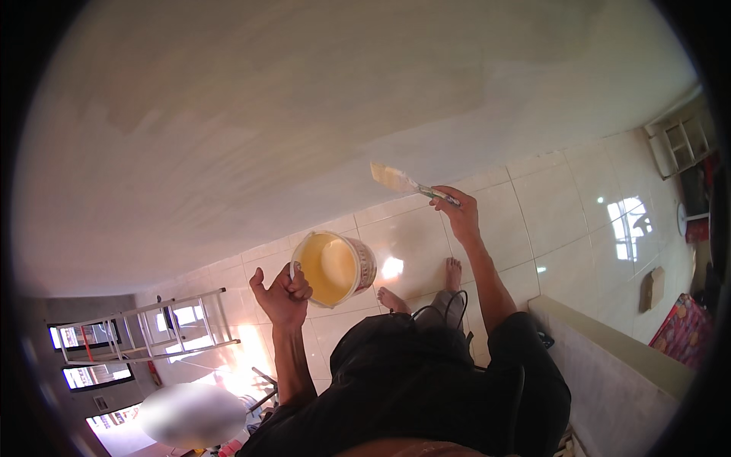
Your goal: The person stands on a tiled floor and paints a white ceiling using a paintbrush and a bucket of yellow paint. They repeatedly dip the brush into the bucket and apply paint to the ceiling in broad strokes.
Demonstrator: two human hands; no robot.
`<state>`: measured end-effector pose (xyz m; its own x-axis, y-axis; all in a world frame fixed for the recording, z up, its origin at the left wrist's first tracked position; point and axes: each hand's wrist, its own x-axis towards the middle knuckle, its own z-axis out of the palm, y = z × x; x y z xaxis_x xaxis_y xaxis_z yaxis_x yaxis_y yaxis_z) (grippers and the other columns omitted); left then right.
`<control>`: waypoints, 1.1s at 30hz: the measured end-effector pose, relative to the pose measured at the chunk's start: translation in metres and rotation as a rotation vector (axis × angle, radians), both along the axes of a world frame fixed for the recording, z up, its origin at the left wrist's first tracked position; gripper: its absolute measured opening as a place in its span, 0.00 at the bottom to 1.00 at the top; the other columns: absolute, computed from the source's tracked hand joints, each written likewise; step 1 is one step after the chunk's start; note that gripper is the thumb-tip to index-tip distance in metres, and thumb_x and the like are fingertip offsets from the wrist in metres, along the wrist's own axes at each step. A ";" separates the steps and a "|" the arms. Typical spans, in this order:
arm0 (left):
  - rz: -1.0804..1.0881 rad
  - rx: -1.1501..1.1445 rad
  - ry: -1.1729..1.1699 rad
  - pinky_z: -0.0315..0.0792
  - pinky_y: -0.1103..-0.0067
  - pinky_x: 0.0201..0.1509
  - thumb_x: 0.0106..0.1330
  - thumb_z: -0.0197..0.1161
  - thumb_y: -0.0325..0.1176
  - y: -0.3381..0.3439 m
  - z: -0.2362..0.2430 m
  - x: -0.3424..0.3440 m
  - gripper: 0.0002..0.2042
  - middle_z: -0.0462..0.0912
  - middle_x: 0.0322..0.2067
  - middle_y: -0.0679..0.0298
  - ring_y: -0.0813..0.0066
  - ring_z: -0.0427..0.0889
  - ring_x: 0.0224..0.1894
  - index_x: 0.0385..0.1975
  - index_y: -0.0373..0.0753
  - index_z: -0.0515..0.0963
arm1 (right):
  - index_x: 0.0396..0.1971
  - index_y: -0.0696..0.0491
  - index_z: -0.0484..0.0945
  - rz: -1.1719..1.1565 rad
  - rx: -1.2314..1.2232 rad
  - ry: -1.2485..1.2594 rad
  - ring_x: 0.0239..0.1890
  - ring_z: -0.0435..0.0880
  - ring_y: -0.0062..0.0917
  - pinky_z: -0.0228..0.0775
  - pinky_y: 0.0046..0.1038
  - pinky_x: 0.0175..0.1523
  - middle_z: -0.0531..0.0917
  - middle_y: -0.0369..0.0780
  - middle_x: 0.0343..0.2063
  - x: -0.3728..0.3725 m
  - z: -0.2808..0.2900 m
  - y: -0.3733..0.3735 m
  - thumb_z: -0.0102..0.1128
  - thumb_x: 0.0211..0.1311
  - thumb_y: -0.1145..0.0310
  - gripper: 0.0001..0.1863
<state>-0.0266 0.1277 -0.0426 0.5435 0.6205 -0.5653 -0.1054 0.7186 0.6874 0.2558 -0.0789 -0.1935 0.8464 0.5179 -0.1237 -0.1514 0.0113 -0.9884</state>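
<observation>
My left hand [280,300] has its fingers curled round the near-left rim or handle of a white plastic bucket [365,266], thumb sticking out to the side. The bucket hangs tilted over the floor, and pale yellow paint coats its inside. To the right and higher up, my right hand [460,216] grips a wide paintbrush [394,179] by its slim handle. The brush's bristles, covered in cream paint, point left toward the wall [304,129]; they look apart from it. Darker and lighter patches streak the wall's surface.
Glossy tiles [487,228] cover the floor, with my bare feet [393,299] below the bucket. A metal ladder [152,331] stands at the left. A low partition wall [609,358] is close on my right. Beyond it lie a piece of cardboard [651,289] and a patterned red item [680,329].
</observation>
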 end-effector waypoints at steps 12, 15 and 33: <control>-0.033 0.010 0.007 0.45 0.82 0.23 0.61 0.35 0.66 -0.001 0.001 0.001 0.33 0.53 0.16 0.74 0.82 0.48 0.18 0.29 0.35 0.69 | 0.45 0.62 0.80 -0.021 0.040 0.003 0.30 0.79 0.16 0.71 0.19 0.39 0.84 0.38 0.28 -0.004 -0.009 0.005 0.62 0.58 0.74 0.15; -0.010 0.002 0.046 0.45 0.82 0.24 0.61 0.35 0.66 -0.001 0.000 0.003 0.33 0.53 0.16 0.74 0.82 0.48 0.18 0.29 0.35 0.69 | 0.45 0.61 0.80 -0.035 0.055 0.001 0.30 0.78 0.16 0.70 0.18 0.38 0.84 0.37 0.28 -0.002 -0.010 0.009 0.62 0.58 0.74 0.14; -0.039 -0.009 0.018 0.49 0.83 0.23 0.59 0.42 0.68 0.007 -0.010 -0.006 0.36 0.57 0.16 0.73 0.81 0.52 0.17 0.36 0.32 0.70 | 0.41 0.58 0.82 -0.424 0.046 -0.204 0.29 0.76 0.16 0.68 0.20 0.37 0.81 0.34 0.27 0.087 -0.091 0.038 0.63 0.56 0.75 0.11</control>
